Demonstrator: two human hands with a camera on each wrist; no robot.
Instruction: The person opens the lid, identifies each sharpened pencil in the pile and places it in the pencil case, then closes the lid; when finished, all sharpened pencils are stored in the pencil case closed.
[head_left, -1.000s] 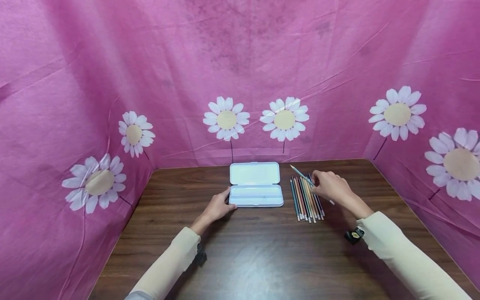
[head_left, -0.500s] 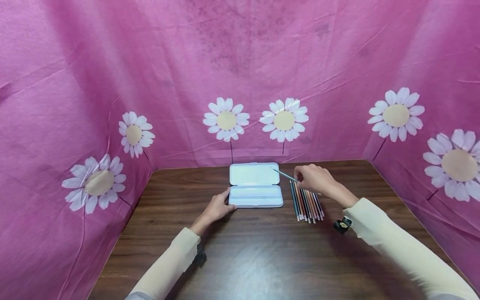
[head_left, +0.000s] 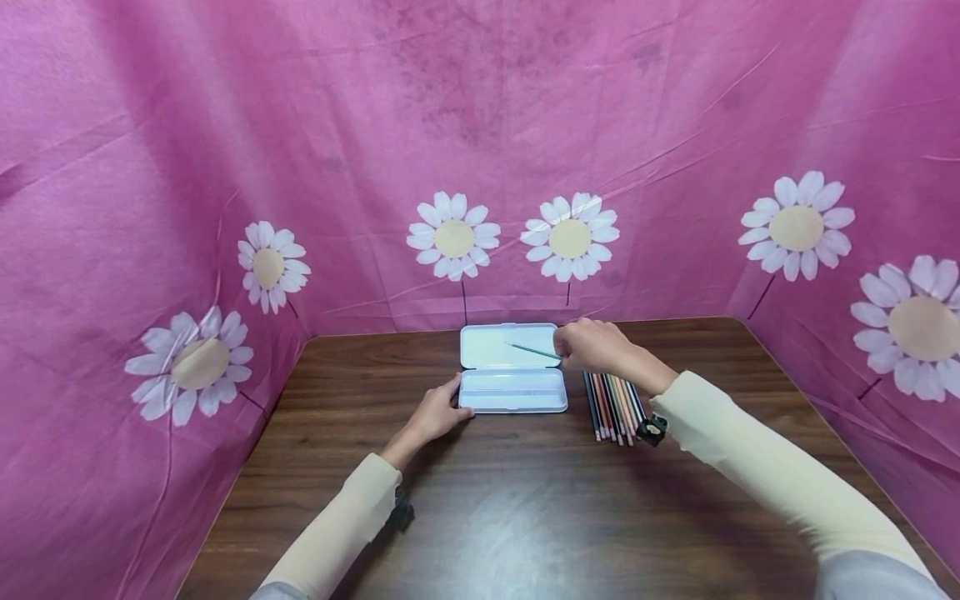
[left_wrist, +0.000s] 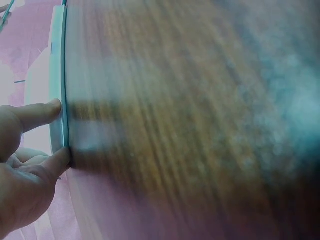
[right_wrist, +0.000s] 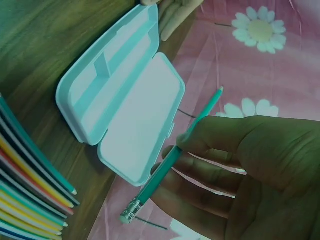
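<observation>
A white pencil case (head_left: 513, 403) lies open on the table, its lid folded back; no pencils show in its compartments. My left hand (head_left: 432, 414) rests at the near left corner of the case, fingers along the short side and thumb against the front wall. In the left wrist view, the thumb and fingertips (left_wrist: 59, 159) touch the case's edge. My right hand (head_left: 596, 344) pinches a green pencil (right_wrist: 162, 172) with a metal eraser end, between thumb and fingers. The pencil's tip points left, above the lid (head_left: 491, 346).
A row of several coloured pencils (head_left: 615, 410) lies right of the case, partly under my right forearm. The brown wooden table (head_left: 480, 500) meets a pink flowered cloth (head_left: 510, 125) at the back and sides.
My right hand has moved left from the pencil row with the green pencil, which now hangs over the case's lid. The left hand and the case have stayed put.
</observation>
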